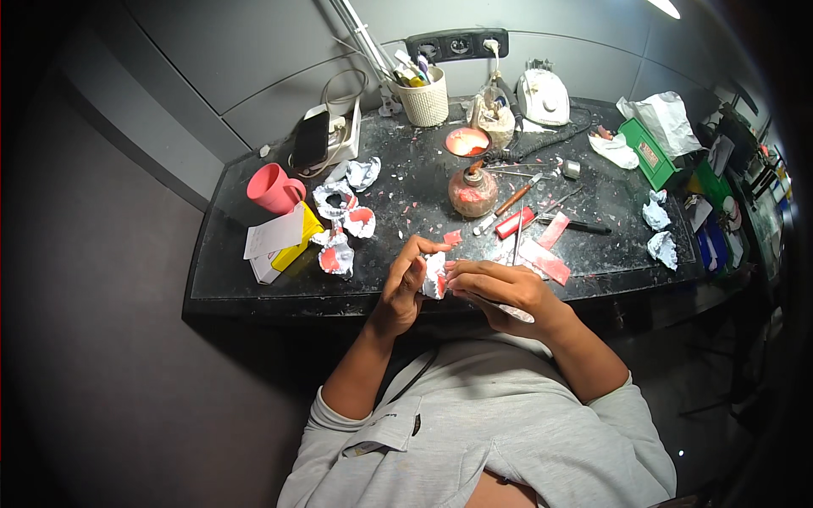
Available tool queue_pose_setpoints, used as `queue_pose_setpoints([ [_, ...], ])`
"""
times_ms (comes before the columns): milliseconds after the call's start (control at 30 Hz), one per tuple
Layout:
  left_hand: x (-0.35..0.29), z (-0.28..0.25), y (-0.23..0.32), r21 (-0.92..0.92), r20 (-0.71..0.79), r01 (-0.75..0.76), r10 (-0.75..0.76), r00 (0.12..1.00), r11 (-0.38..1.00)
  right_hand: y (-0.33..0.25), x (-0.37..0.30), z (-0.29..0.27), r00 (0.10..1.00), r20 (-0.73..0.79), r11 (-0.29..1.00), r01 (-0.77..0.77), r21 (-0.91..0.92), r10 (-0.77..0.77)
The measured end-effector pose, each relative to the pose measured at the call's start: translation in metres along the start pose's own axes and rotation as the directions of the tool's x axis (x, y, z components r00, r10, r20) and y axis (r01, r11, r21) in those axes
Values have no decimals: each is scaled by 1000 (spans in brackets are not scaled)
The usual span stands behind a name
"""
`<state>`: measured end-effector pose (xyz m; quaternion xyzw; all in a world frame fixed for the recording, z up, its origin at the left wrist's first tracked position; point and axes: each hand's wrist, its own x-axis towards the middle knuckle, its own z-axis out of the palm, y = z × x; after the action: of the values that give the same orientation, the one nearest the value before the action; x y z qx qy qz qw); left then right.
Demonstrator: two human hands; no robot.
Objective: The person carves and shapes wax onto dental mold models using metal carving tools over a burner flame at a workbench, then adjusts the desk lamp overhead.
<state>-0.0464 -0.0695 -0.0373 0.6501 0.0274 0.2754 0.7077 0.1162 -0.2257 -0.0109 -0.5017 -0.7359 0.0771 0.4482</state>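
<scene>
My left hand (pixel 398 292) is closed around a white plaster dental cast (pixel 433 275) with pink wax on it, just over the front edge of the bench. Against the cast's right side are the fingertips of my right hand (pixel 508 286). That hand grips a metal spatula (pixel 513 312), whose broad shiny end sticks out below the palm; its other end is hidden by my fingers. Just beyond the cast lies a small piece of pink wax (pixel 452 238). Pink wax strips (pixel 544 261) and a red wax block (pixel 514 223) rest beyond my right hand.
A lit spirit burner (pixel 472 195) stands mid-bench, with a bowl of pink material (pixel 467 142) behind it. More plaster casts (pixel 336 258), a pink mug (pixel 275 188) and a yellow box (pixel 298 245) are at left. A wooden-handled carver (pixel 513 200) and green box (pixel 650 152) lie right.
</scene>
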Motion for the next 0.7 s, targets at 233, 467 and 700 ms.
queue_pose_setpoints([
  [233,1,-2,-2,34,-8,-21,22,1000,999,-1,0,1,1000,3,1000,1,15,-1],
  [467,2,0,2,-51,-19,56,-57,998,997,3,-2,7,998,-53,1000,16,7,-16],
  [700,4,-5,-4,-135,-23,105,-109,994,985,6,2,9,969,-239,995,83,53,-68],
])
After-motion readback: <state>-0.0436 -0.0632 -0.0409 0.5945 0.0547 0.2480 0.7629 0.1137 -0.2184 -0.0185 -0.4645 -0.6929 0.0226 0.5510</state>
